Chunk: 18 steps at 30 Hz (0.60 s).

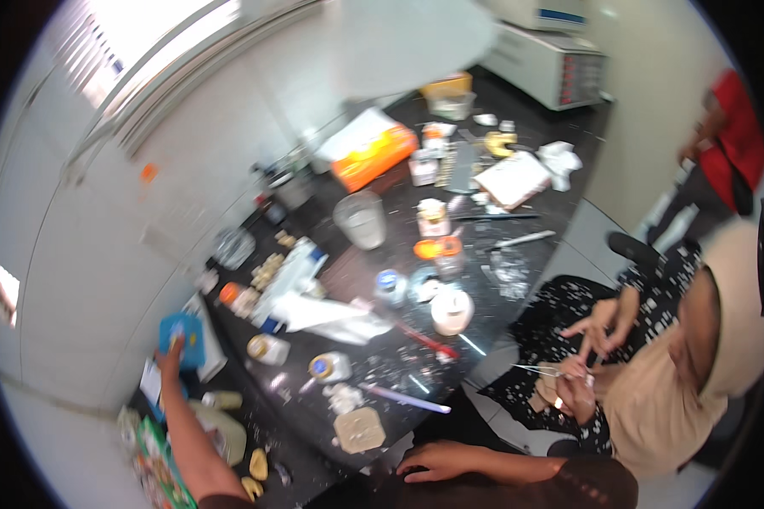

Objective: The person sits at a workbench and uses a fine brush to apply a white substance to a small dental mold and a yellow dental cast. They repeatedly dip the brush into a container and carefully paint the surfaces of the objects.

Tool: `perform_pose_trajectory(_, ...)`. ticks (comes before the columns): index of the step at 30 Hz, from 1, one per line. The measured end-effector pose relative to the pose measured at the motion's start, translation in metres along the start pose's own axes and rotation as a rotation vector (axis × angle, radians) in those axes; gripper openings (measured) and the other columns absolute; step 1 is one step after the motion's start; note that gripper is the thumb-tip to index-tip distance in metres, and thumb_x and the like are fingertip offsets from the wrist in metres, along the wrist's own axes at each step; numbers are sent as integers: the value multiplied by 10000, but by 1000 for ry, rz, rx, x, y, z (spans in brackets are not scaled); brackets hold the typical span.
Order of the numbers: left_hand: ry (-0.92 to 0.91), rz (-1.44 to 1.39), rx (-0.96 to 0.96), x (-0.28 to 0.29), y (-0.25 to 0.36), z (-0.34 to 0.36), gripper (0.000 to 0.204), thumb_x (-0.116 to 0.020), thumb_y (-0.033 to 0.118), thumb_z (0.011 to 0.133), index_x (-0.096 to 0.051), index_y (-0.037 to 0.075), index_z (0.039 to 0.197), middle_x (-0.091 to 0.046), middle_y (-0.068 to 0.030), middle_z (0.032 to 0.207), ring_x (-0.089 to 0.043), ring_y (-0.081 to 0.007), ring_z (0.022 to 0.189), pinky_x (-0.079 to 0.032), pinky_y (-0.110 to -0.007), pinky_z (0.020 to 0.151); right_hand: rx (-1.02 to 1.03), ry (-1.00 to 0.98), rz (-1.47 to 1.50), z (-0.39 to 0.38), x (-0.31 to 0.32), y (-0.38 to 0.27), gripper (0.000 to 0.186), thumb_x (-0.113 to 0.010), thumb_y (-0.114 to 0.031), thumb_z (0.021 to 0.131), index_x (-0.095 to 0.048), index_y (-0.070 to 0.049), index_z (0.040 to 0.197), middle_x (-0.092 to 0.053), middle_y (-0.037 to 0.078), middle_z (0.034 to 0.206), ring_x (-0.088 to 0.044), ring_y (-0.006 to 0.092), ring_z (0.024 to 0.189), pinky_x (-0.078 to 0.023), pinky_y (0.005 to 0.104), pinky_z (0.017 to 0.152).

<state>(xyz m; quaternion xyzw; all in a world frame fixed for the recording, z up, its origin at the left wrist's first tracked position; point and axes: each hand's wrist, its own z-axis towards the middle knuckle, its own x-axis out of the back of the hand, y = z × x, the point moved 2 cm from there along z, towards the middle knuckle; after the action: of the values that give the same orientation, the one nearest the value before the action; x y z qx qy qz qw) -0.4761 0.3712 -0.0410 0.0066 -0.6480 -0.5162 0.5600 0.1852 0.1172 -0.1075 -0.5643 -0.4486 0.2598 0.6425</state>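
Person is wearing a dark brown top, reading almost black in places. Right sleeve (pixel 601 485) is ending near the elbow, showing faint paler blotches, blurred. Left sleeve (pixel 224 502) is showing only as a dark strip, the lower edge cutting it off. Both forearms are showing bare, long and slim. Left hand (pixel 171 353) is looking smeared by blur; right hand (pixel 438 461) is showing bare, slender fingers.
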Motion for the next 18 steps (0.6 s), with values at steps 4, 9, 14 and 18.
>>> perform_pose_trajectory(4,-200,494,7,-29,96,-69,1389,-864,651,536,-130,91,1573,-208,-289,1582,-186,-457,1474,-213,-628,1148,-76,-35,43,-14,8,-4,362,-552,-359,1004,-613,-72,1216,-656,91,1163,-633,295,1076,-507,412,890)
perform_pose_trajectory(9,-267,664,109,-30,111,-91,1416,-929,492,522,-37,245,1594,-164,-198,1626,-146,-485,1477,-184,-749,1097,-64,-29,16,-17,-1,-7,358,-551,-353,1006,-613,-70,1217,-651,101,1171,-630,292,1079,-508,407,895)
perform_pose_trajectory(14,-257,672,85,-38,122,-98,1392,-942,333,536,-36,255,1590,-147,-188,1628,-146,-491,1473,-228,-723,1108,-61,-13,-8,-20,-3,-10,357,-553,-348,1005,-611,-70,1223,-648,102,1174,-625,289,1089,-507,405,902)
perform_pose_trajectory(18,-230,682,131,-41,129,-103,1364,-917,263,568,-12,278,1588,-134,-191,1625,-149,-512,1463,-252,-709,1109,-60,2,-15,-25,-6,-6,355,-556,-349,1004,-614,-74,1221,-644,99,1174,-619,286,1101,-505,404,909)
